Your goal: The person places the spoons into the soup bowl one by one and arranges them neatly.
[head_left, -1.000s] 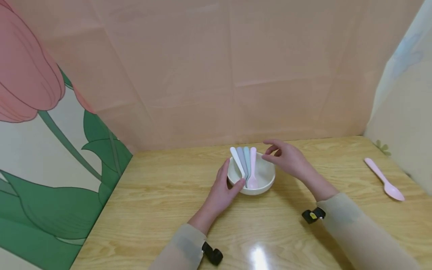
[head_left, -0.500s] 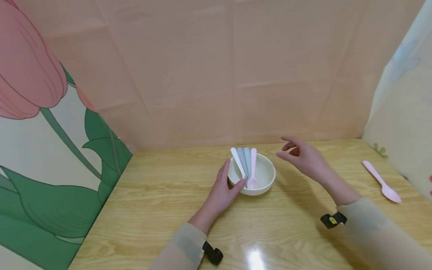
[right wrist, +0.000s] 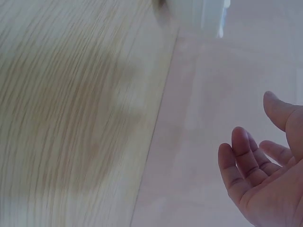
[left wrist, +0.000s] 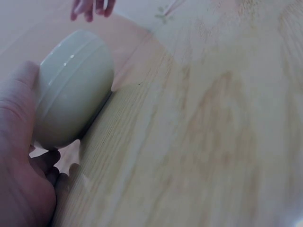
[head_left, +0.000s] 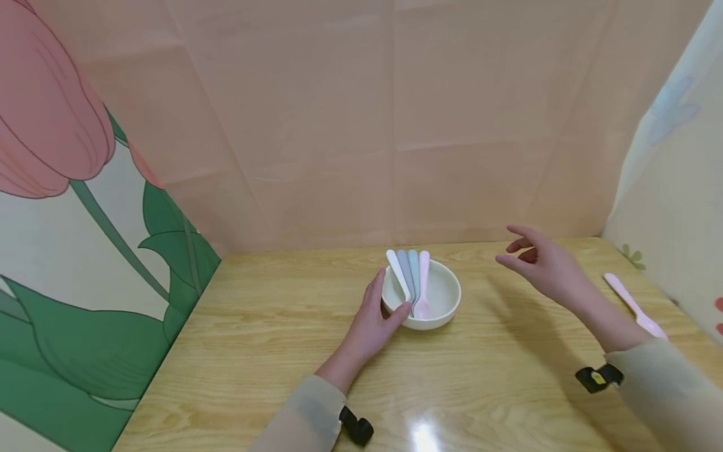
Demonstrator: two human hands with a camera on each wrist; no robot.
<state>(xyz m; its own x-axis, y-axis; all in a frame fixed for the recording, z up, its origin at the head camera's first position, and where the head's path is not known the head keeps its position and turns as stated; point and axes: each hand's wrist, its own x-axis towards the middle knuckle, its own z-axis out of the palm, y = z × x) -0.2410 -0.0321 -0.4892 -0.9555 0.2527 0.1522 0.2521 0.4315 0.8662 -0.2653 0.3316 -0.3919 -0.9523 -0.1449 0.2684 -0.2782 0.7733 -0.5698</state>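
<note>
A white bowl (head_left: 444, 295) stands on the wooden table, holding a white spoon (head_left: 398, 272), a grey-blue spoon (head_left: 404, 263), a light teal spoon (head_left: 415, 267) and a pink spoon (head_left: 423, 282), handles leaning over the far rim. My left hand (head_left: 369, 323) grips the bowl's left side, thumb at the near rim and fingers around the outside, as the left wrist view shows on the bowl's wall (left wrist: 78, 90). To the right of the bowl, my right hand (head_left: 548, 267) hovers over the table with relaxed fingers and nothing in them. Another pink spoon (head_left: 627, 295) lies at the far right, its bowl end partly behind the right forearm.
The wooden table (head_left: 254, 333) ends at a peach cloth backdrop (head_left: 316, 157) behind. A tulip-printed panel (head_left: 85, 301) borders the left side, and a pale printed panel (head_left: 683, 201) the right.
My right hand has moved away from the bowl's right rim, rightward toward the lone pink spoon, with its forearm now covering part of it. The left hand and bowl stay put.
</note>
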